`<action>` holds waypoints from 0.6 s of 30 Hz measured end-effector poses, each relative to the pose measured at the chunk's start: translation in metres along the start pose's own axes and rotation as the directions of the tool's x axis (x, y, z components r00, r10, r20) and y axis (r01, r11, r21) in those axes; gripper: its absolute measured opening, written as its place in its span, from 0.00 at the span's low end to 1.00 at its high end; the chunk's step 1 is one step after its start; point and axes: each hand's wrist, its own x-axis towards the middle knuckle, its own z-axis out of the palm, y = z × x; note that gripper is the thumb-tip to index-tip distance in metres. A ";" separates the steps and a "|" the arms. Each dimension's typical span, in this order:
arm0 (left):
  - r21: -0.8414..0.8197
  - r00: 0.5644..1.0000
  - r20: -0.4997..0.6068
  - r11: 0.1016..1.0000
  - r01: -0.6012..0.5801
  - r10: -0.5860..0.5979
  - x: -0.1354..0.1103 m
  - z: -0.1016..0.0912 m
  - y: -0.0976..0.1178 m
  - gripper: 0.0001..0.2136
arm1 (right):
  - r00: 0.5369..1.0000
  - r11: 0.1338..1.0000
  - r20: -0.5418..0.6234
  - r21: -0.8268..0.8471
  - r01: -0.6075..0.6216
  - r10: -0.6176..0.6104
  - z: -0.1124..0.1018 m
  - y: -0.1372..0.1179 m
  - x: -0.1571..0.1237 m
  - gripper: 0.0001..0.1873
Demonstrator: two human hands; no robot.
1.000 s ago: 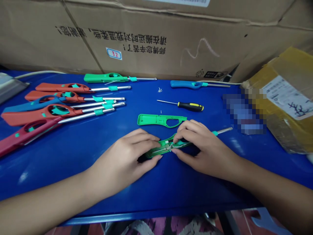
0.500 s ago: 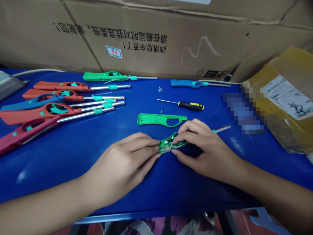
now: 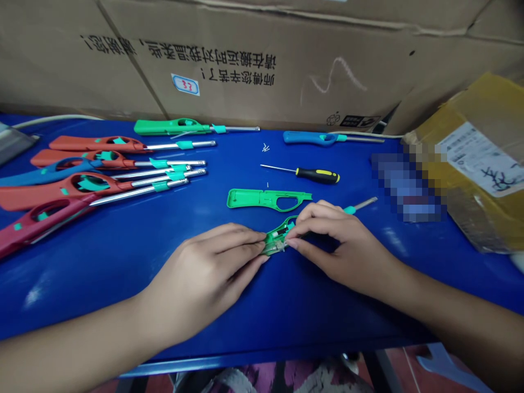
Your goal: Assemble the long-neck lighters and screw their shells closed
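- Fingers (image 3: 241,236) of the left hand (image 3: 204,267), at the lower centre of the frame, are closed in a pinch on the rear end of the opened green lighter (image 3: 276,239), which is held low on the blue table (image 3: 123,262).
- Fingertips (image 3: 305,222) of the right hand (image 3: 339,245), just right of centre, are closed on the middle of the same lighter. Small inner parts and a thin wire are exposed there, but what exactly is pinched is hidden.
- A loose inner part could be sprung out of the shell if the two pinches are squeezed too hard or twisted against each other. The thin wire could likewise be bent or pulled free.
- The metal nozzle (image 3: 362,204) sticks out to the right past the right hand. If weight is put on it, the shell could be levered up and its contents spilled.
- The green cover half (image 3: 268,198) lies just above the hands, apart from them. It could be knocked aside by the knuckles.
- Higher up, the screwdriver (image 3: 315,174) rests on a round handle and could be set rolling by a bump to the table.
- The tiny loose bits (image 3: 267,147) near it could easily be swept away and lost.
- The row of assembled lighters (image 3: 82,185) at the left and the cardboard box (image 3: 245,60) along the top are well apart from the hands, so they are judged to be at little risk.
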 end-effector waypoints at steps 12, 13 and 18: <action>0.119 0.999 0.025 0.992 -0.047 0.044 0.000 0.000 -0.002 0.09 | 0.999 0.995 -0.045 -0.098 -0.005 0.000 0.003 0.004 0.004 0.08; 0.127 0.999 0.023 0.991 -0.051 0.048 0.000 0.000 -0.002 0.09 | 0.999 0.994 -0.042 -0.113 -0.012 0.007 0.003 0.004 0.004 0.08; 0.111 0.999 0.049 0.993 -0.024 0.018 0.000 0.001 -0.002 0.09 | 0.999 0.982 -0.025 -0.183 -0.052 0.048 0.005 0.005 0.005 0.06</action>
